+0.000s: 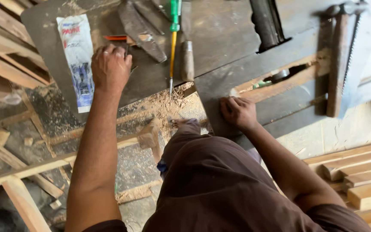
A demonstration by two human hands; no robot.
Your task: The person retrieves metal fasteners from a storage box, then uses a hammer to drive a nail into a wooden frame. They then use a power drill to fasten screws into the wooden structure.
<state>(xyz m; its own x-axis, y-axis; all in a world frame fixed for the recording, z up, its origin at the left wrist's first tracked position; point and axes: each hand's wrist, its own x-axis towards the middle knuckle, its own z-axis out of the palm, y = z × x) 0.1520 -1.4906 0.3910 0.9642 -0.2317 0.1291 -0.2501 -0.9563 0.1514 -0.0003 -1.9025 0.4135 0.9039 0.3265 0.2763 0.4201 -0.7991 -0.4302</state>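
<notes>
The left hand [110, 68] is closed in a loose fist, knuckles up, pressed on the dark bench top [220, 38]; something small seems to sit under its fingers, but the view does not let me tell what, or whether the hand truly grips it. Just left of that hand lies a white and blue packet [77, 60], and just beyond its knuckles a short orange pencil-like stick [116, 38]. To its right, near but apart, lie a dark metal blade [140, 30], a green-handled screwdriver [174, 43] pointing back toward the person, and a small wooden handle [187, 60]. The right hand [238, 112] lies flat and empty, fingers curled a little, on the bench's near edge, beside a slot where a pale wood strip [280, 83] shows. Far to its right a saw [348, 56] with a wooden back rests on the bench. Shavings [168, 105] lie heaped between the two hands. As a judgement, cutting or planing has already been done, given the shavings and the stacked boards [357, 176] by the right elbow; no tool is lifted, so the present step looks barely begun.
</notes>
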